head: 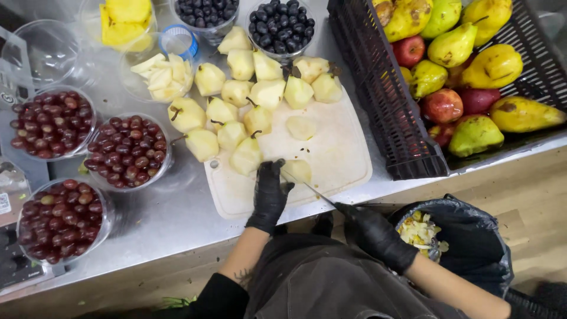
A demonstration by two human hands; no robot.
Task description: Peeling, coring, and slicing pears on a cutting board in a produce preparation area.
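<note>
The peeled pear piece (297, 170) lies at the near edge of my cutting board (342, 153), and my left hand (270, 195), in a black glove, presses down on it with the fingers curled over its left side. My right hand (378, 236), gloved too, is closed around the handle of a knife (312, 190), whose thin blade points up and left to meet the piece. Behind it on the board sits a crowd of other peeled pears (248, 100), some with stems on. The board rests on the steel counter (177, 212). To my left stand three clear tubs of red grapes (127, 150); farther back are tubs of dark blueberries (282, 26), pear slices (162, 77) and yellow pineapple chunks (125, 22). To my right a black crate (384, 100) holds whole pears and red apples. Below the counter edge, a black bin bag (472, 242) holds peelings.
</note>
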